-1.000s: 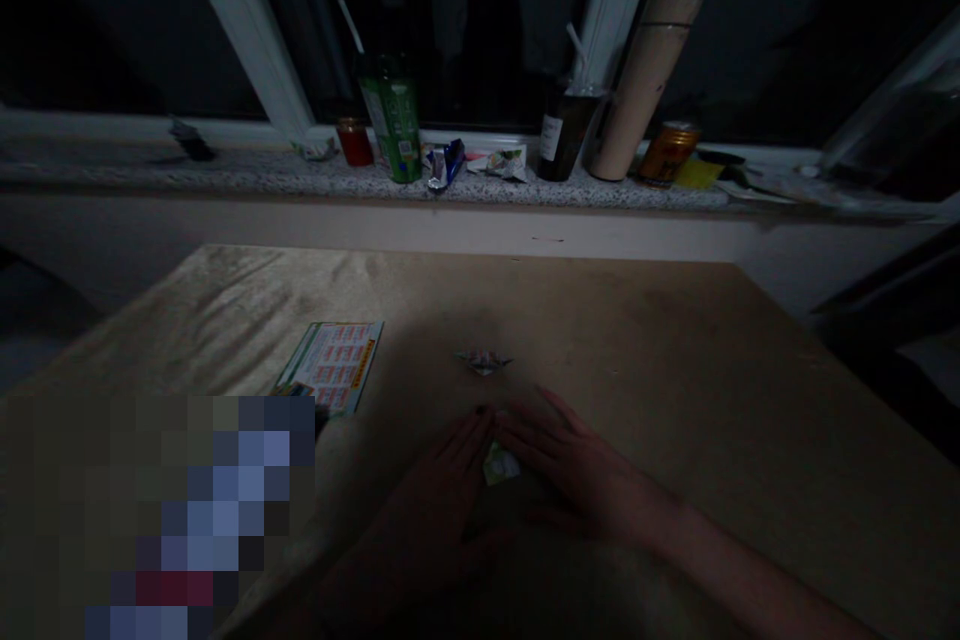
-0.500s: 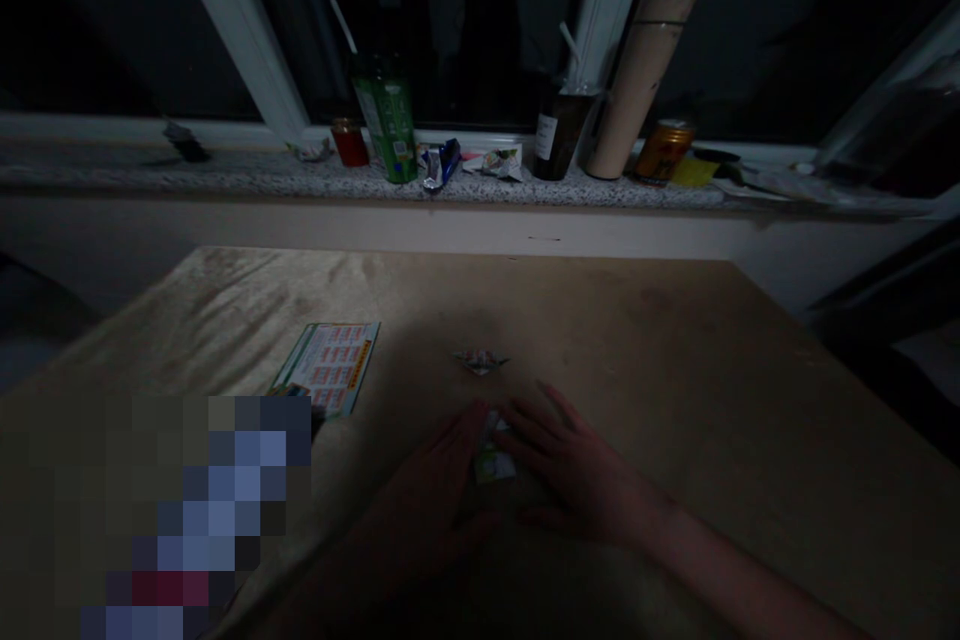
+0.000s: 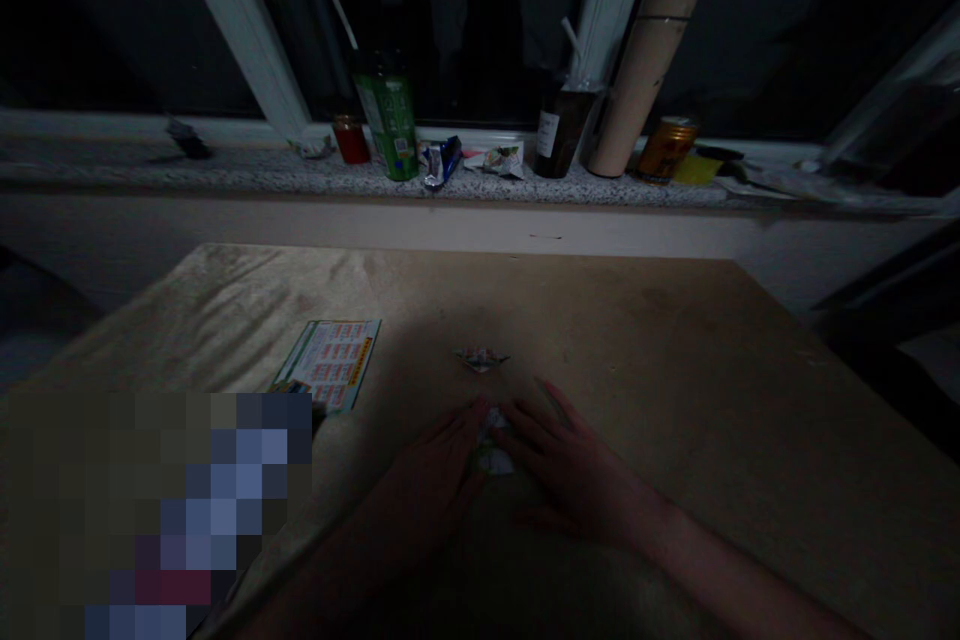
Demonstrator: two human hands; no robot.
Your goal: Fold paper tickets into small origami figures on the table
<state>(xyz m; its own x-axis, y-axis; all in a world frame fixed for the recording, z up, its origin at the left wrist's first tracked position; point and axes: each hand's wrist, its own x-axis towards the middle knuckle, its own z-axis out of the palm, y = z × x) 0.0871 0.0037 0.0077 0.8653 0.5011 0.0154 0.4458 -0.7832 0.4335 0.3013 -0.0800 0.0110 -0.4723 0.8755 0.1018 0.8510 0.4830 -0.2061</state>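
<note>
Both my hands lie on a tan table (image 3: 675,360) in dim light, pressing a small folded piece of printed paper (image 3: 493,448) between them. My left hand (image 3: 435,470) has its fingers stretched flat, fingertips on the paper's left edge. My right hand (image 3: 570,465) also lies flat with fingers apart, its fingertips on the paper's right side. A little farther off sits a small folded paper figure (image 3: 481,358), apart from both hands.
A printed leaflet (image 3: 330,364) lies left of my hands. On the stone window sill (image 3: 225,175) stand a green bottle (image 3: 390,125), a red jar (image 3: 351,140), wrappers (image 3: 442,160), a dark cup with straw (image 3: 559,130), a tall beige cup (image 3: 637,80) and a can (image 3: 666,150).
My hands have drawn closer together over the small paper, which now looks narrower and more covered by the fingertips. The folded figure and leaflet have not moved.
</note>
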